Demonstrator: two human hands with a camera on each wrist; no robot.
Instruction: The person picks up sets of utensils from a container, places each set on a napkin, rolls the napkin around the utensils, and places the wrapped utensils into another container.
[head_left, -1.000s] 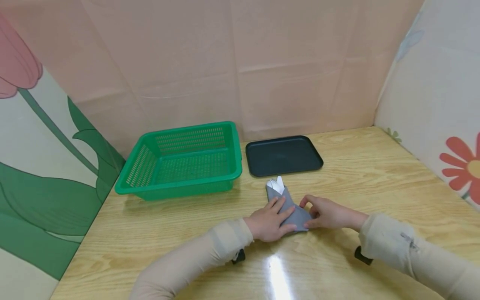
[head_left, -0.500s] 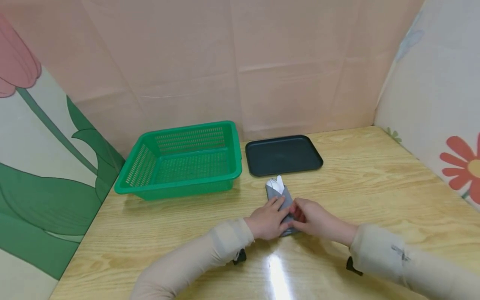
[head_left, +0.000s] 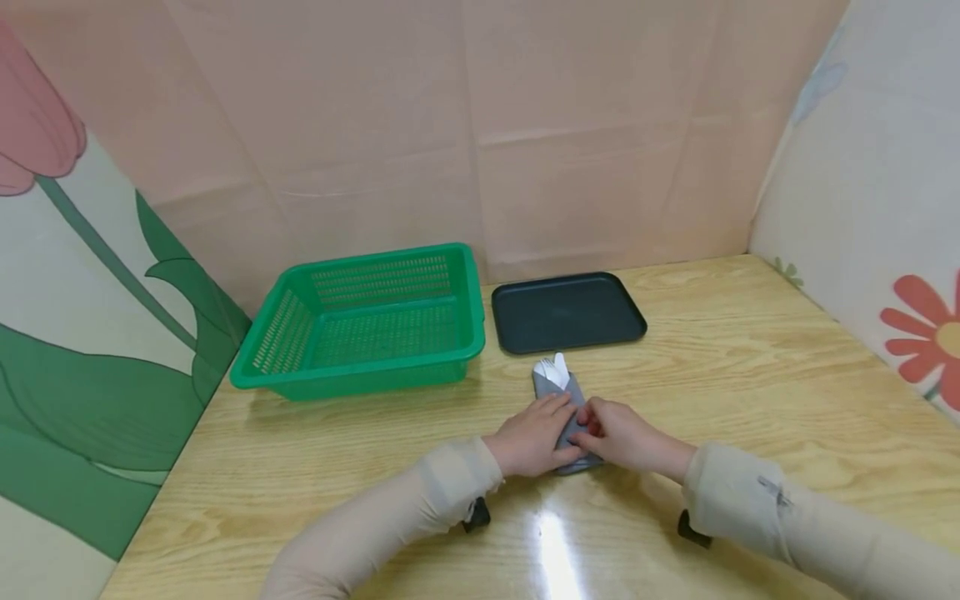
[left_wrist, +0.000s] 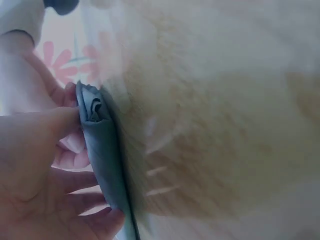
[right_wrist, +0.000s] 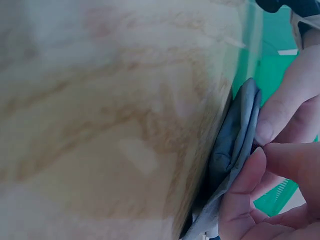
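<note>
A grey cloth napkin (head_left: pixel 545 390) lies folded into a narrow pouch on the table. A fork (head_left: pixel 550 369) and a knife (head_left: pixel 560 363) stick out of its far end, their lower parts hidden in the cloth. My left hand (head_left: pixel 528 437) rests across the pouch, its fairly straight fingers pressing on it. From the other side, my right hand (head_left: pixel 626 435) pinches the folded flap between thumb and curled fingers. The left wrist view shows the rolled, layered near end of the napkin (left_wrist: pixel 103 155). Both thumbs meet close together at the napkin's edge (right_wrist: pixel 232 145) in the right wrist view.
A green perforated plastic basket (head_left: pixel 375 362) stands at the back left. Beside it, just beyond the cutlery tips, lies a black tray (head_left: pixel 570 312). A pink sheet (head_left: pixel 600 125) hangs behind the wooden table (head_left: pixel 750 350), with flower-printed panels at both sides.
My right hand has moved left, folding the napkin's right-hand flap over onto the pouch, so the napkin is narrower. The left hand stays on the pouch with little movement.
</note>
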